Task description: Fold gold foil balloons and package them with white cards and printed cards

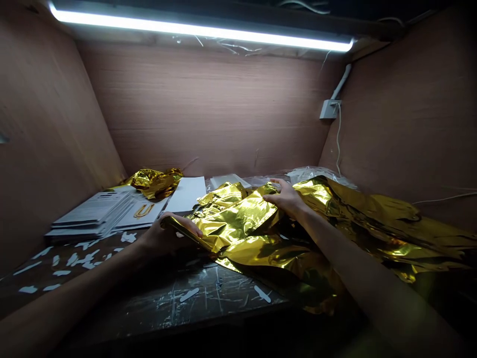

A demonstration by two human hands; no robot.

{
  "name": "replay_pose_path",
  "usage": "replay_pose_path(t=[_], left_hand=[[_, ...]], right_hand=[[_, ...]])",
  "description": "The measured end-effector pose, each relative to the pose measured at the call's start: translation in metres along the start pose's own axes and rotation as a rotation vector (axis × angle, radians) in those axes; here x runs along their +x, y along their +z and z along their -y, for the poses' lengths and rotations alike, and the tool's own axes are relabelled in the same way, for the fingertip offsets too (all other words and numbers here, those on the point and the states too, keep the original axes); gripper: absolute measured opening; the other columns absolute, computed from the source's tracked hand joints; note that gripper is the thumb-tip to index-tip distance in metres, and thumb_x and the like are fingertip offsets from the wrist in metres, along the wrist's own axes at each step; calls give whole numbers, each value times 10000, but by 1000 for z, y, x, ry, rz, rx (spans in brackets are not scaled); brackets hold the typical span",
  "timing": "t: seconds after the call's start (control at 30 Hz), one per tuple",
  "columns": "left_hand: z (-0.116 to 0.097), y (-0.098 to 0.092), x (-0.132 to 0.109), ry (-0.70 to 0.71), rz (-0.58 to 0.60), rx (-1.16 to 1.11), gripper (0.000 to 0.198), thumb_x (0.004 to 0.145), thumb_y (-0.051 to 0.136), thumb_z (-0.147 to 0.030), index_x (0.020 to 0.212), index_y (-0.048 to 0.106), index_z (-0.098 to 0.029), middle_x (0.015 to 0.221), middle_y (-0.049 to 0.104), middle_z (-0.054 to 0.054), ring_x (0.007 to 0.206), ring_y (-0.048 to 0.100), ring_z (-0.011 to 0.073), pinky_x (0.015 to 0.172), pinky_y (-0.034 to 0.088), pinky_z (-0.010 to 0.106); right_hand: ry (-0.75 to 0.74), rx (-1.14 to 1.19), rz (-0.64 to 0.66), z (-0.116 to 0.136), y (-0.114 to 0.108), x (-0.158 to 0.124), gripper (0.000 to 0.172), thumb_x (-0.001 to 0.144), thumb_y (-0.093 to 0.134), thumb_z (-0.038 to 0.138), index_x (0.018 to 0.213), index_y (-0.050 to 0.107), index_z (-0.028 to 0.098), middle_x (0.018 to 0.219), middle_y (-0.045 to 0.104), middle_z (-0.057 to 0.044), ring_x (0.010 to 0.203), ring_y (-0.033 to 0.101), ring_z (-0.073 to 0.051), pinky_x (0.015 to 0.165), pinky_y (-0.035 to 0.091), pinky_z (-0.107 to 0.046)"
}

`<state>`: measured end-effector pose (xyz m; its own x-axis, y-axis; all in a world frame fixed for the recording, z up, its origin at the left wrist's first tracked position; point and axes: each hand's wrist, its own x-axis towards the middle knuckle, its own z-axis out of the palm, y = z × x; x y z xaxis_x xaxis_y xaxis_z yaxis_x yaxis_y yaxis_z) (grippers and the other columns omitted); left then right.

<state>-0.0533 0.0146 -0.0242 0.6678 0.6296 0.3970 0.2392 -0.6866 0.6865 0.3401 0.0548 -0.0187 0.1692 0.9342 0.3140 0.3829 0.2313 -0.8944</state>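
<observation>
A large crumpled sheet of gold foil (246, 214) spreads over the middle of the dark table and hangs toward its front edge. My left hand (175, 229) is closed on the foil's left edge, thumb on top and fingers mostly hidden underneath. Farther right, my right hand (286, 198) rests against the raised foil with thumb and fingers apart. More gold foil (376, 219) lies in loose folds to the right, behind my right forearm. A gold U-shaped piece (144, 211) lies on white sheets just beyond my left hand.
Stacked printed sheets (87, 211) stand at the left, with a blank white card (186, 193) beside them. Another gold foil bunch (154, 181) lies behind. White scraps (80, 258) litter the dark table (156, 308). Clear plastic (316, 174) lies at the back right, below a socket box (329, 109).
</observation>
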Motion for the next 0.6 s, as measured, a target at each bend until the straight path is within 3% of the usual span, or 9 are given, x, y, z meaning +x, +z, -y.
replay_pose_path(t=[0.1,0.2,0.33,0.6], left_hand=[[-4,0,-1,-50,-63,22,182,808,805,-267,876,785,-99,929,804,127,797,752,224,723,610,293],[-8,1,-1,-101,-73,37,211,797,812,-277,896,787,-93,932,803,129,751,736,205,670,592,267],[-12,2,-1,-68,-47,64,157,789,807,-253,850,790,-109,909,807,111,765,737,198,691,584,254],[-1,7,-3,2,26,57,144,813,804,-261,904,816,-150,896,814,94,783,765,225,735,617,296]], right_hand=[[146,117,-46,0,2,0,940,688,831,308,1513,401,179,1207,719,-159,954,734,-275,728,611,-357],[242,-6,-48,-5,3,0,942,621,888,414,1445,508,160,1229,701,-174,992,713,-303,706,601,-364],[154,-90,-8,-12,3,-1,926,582,897,332,1422,543,173,1093,740,-121,894,711,-270,713,587,-348],[85,-144,-72,1,6,-7,955,676,733,267,1551,371,146,1070,735,-134,840,716,-276,711,586,-369]])
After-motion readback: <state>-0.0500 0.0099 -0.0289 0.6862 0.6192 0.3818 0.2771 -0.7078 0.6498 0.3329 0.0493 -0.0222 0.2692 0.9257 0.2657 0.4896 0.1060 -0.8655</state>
